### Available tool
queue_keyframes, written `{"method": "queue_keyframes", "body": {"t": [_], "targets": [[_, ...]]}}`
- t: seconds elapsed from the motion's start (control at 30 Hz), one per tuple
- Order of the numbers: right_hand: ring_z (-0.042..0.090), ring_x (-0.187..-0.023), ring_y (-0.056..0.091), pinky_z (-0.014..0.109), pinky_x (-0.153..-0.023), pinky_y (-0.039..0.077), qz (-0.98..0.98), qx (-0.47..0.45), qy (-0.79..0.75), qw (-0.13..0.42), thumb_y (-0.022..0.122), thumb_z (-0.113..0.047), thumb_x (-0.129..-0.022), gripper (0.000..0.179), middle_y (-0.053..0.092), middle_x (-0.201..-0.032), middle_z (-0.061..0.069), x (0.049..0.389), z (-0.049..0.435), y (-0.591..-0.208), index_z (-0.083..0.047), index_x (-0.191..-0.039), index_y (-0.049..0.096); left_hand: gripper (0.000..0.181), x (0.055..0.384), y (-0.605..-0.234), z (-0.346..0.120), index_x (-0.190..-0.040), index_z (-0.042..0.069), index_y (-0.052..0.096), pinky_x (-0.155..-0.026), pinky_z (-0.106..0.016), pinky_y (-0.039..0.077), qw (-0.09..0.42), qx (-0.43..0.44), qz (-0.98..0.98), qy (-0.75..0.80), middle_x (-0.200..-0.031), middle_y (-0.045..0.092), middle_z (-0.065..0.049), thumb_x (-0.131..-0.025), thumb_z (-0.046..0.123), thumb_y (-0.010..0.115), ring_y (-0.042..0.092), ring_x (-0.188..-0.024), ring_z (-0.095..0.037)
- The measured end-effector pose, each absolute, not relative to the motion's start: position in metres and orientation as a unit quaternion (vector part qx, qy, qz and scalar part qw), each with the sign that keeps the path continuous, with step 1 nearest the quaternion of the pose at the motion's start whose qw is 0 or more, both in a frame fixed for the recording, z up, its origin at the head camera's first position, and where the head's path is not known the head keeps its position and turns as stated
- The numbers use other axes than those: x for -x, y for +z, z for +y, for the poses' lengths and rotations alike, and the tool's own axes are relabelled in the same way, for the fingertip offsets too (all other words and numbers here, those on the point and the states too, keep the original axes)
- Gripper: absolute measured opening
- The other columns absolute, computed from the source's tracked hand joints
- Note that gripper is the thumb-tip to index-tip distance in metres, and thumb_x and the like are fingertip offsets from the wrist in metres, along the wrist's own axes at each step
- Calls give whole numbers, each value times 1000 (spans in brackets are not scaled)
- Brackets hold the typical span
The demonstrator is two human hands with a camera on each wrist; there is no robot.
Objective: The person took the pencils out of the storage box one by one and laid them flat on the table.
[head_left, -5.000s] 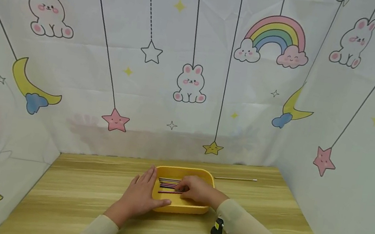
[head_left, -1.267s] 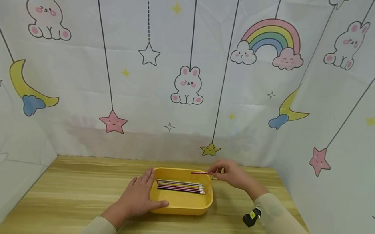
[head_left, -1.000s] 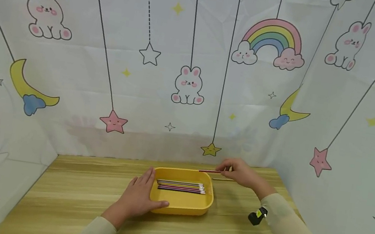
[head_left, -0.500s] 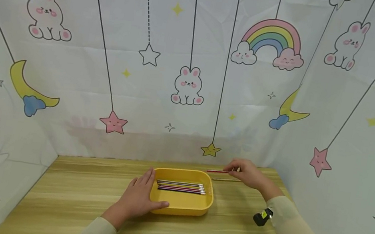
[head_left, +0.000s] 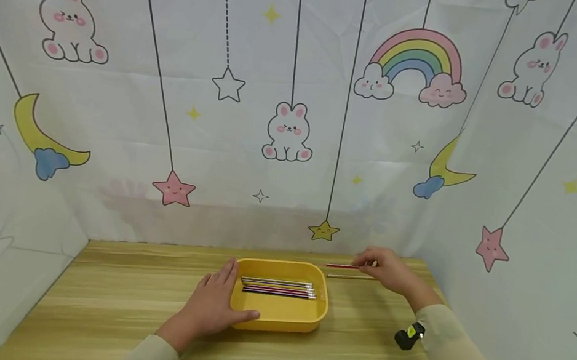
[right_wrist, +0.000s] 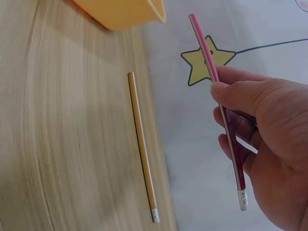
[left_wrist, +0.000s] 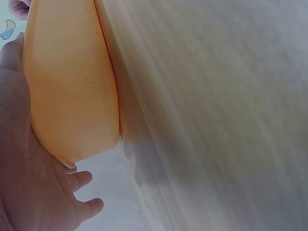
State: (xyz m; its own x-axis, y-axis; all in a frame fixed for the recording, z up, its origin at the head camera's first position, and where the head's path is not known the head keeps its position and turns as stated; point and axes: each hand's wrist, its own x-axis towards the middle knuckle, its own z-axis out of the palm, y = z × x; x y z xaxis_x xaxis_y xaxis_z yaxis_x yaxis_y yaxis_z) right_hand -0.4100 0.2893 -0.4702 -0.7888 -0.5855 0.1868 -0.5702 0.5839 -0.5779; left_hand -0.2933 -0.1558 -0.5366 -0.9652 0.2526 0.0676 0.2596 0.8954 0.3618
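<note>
A yellow plastic tray [head_left: 275, 326] stands on the wooden table, with several striped pencils [head_left: 278, 287] lying side by side in it. My left hand [head_left: 211, 299] rests against the tray's left end, fingers straight and thumb along the near rim. Beyond the tray's right end, my right hand [head_left: 392, 273] pinches a red pencil [right_wrist: 228, 120] between thumb and fingers. In the right wrist view its white eraser end points down and it is held above the table. A gold-yellow pencil [right_wrist: 142, 147] lies on the table just below the right hand.
The wooden table [head_left: 135, 306] meets a white cloth backdrop [head_left: 217, 132] printed with rabbits, stars and moons at its back and sides. A small black wrist camera [head_left: 409, 337] hangs under the right sleeve.
The right hand first reached into the tray, then came out with the red pencil and moved right, over the gold-yellow pencil. The left hand has stayed at the tray's left end.
</note>
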Motion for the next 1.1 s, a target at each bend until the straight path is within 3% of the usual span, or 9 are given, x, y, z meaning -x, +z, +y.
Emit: {"method": "queue_keyframes", "body": {"t": [0.17,0.57,0.8,1.1], "targets": [[16,-98,66,36,-82,57,892,319,-318,20,73,-1,-105,17,75,-111,0,410,294,-473,-10,-114,85,133,294,-538,-156,-175,-3,18,-132,-67,18,11,132,-974,-186,-183,16,-22,-90,87,67,24,-167,-40],[18,-104,68,41,-88,57,902,303,-306,27,74,-3,-105,20,76,-112,-3,418,294,-486,-17,-112,86,133,294,-538,-157,-175,-3,19,-132,-67,19,14,132,-974,-184,-183,17,-21,-90,88,66,24,-167,-40],[25,-107,70,46,-91,58,903,299,-308,20,73,1,-104,19,78,-113,2,421,296,-499,-12,-111,86,132,294,-539,-156,-175,-3,19,-132,-67,19,11,129,-974,-183,-183,17,-21,-90,86,68,24,-167,-40],[21,-102,68,40,-88,56,900,297,-319,13,75,5,-101,20,77,-107,0,426,300,-513,-10,-108,87,132,295,-539,-156,-175,-3,19,-132,-67,18,10,128,-974,-184,-183,16,-21,-90,86,68,23,-167,-40]]}}
